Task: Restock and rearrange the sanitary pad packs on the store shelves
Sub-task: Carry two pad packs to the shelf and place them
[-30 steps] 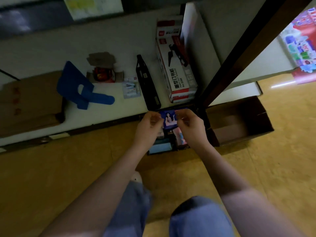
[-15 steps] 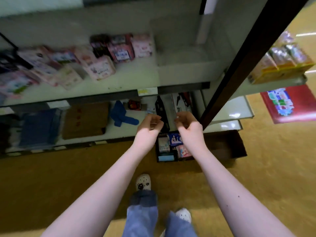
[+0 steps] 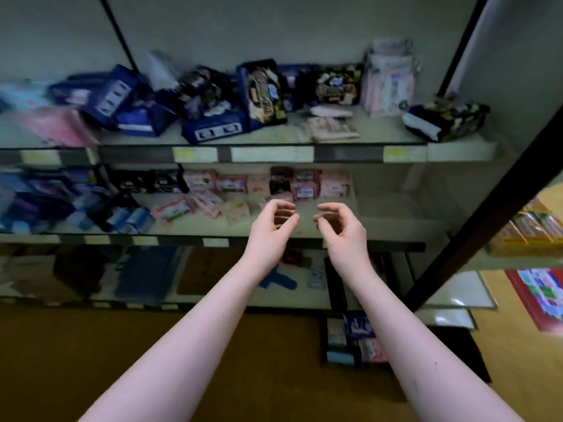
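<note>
Hands: our left hand (image 3: 272,229) and right hand (image 3: 342,231) hover mid-frame, fingers (image 3: 283,205) loosely curled, holding nothing.
Pad packs (image 3: 304,185): soft, pink and rectangular; we see them just above our fingertips in frame, untouched.
Middle shelf (image 3: 390,214): pale, flat, carrying the packs.

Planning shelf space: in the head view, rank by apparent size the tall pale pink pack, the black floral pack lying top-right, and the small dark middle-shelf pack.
Largest, about alike, unranked: tall pale pink pack and black floral pack.
Smallest: small dark pack.
</note>
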{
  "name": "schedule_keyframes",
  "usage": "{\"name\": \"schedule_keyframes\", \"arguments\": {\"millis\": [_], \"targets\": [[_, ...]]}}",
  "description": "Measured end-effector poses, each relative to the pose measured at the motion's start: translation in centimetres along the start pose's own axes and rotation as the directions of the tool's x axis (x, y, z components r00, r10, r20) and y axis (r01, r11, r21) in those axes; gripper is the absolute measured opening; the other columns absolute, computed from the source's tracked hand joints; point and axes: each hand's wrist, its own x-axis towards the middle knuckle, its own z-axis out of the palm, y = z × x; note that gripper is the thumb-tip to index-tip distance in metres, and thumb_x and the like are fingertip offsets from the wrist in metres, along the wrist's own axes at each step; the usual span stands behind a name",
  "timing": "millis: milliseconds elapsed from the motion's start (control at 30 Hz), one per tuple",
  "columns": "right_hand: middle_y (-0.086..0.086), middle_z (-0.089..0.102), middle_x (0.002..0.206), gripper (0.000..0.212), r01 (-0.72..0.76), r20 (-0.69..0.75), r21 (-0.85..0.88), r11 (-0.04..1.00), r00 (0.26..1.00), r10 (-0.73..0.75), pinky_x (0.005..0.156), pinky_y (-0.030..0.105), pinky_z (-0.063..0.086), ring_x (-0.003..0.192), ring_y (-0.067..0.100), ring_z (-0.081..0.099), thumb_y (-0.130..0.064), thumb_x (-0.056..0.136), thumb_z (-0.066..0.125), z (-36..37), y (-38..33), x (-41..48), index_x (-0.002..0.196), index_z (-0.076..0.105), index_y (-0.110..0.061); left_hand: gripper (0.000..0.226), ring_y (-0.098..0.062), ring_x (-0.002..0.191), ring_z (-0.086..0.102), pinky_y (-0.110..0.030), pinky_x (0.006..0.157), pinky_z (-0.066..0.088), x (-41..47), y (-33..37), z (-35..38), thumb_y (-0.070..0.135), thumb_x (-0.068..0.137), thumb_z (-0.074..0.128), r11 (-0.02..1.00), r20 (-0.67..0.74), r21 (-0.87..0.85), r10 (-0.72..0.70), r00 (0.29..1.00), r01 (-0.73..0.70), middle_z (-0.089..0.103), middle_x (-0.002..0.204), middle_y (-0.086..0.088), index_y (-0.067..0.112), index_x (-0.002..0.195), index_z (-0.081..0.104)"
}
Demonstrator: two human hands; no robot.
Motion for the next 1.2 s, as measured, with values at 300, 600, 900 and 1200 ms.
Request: {"name": "schedule_keyframes", "arguments": {"millis": [300,600,900,1200], "targets": [[-0.002,0.067,0.095,0.018,0.162,0.040,-0.003,0.987,0.986,-0.162,0.077,0.017,0.049,0.089,0.008,0.062,-0.010,0.093,0.057,15.4,-10.3,0.9,0.103,0.059,-0.024,0.010,-0.006,0.091,0.059,-0.012,0.077,0.046,2.2,0.1,-20.4,0.015,0.094,0.059,0.991,-0.149,0.006,0.136,0.979,-0.137,0.062,0.098,0.005,0.015,0.104,0.057],[-0.006,0.066,0.095,0.017,0.246,0.092,0.015,0.969,0.965,-0.246,0.071,0.010,0.047,0.087,0.003,0.061,-0.012,0.093,0.057,25.0,-15.2,3.8,0.105,0.059,-0.024,0.009,-0.009,0.091,0.059,-0.014,0.078,0.047,5.0,-1.2,-30.7,0.015,0.093,0.060,0.987,-0.267,-0.035,0.143,0.953,-0.158,0.062,0.097,0.006,0.016,0.101,0.057],[-0.011,0.061,0.090,0.019,0.221,0.158,0.096,0.970,0.959,-0.234,0.075,0.012,0.045,0.083,0.001,0.058,-0.007,0.091,0.056,31.9,-17.1,12.1,0.105,0.057,-0.020,0.019,-0.006,0.086,0.058,-0.019,0.081,0.045,11.5,-2.3,-36.2,0.012,0.087,0.067,0.987,-0.356,0.088,0.157,0.921,-0.134,0.062,0.094,0.009,0.026,0.092,0.054],[-0.003,0.058,0.101,0.031,0.140,0.281,0.173,0.975,0.942,-0.185,0.070,0.008,0.043,0.086,0.007,0.056,-0.006,0.092,0.056,39.5,-16.7,19.7,0.119,0.051,-0.018,0.021,-0.018,0.090,0.063,-0.009,0.068,0.049,17.2,-4.7,-41.8,0.015,0.086,0.070,0.995,-0.505,0.102,0.063,0.861,-0.012,0.067,0.100,-0.005,0.009,0.104,0.059]]}}
